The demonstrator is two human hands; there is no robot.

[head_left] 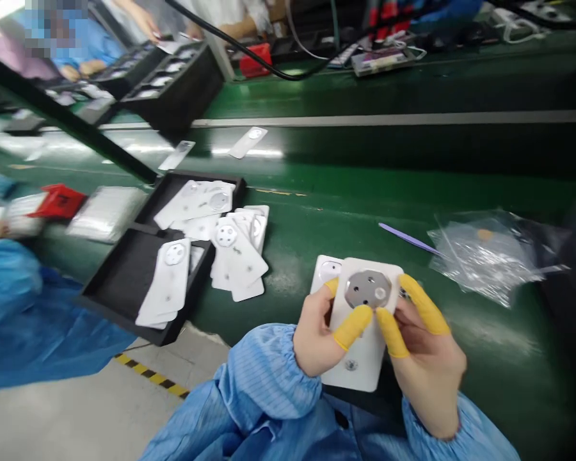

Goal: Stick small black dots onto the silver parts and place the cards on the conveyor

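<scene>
Left hand [319,336] and right hand [427,352] grip white rectangular plastic panel [366,346], thumbs [354,325] at grey round insert [367,288]; keep support even.

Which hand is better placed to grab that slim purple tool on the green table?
Probably the right hand: its yellow-covered fingertips are nearer the slim purple tool. The left hand is farther off, across the white rectangular plate that both hold.
</scene>
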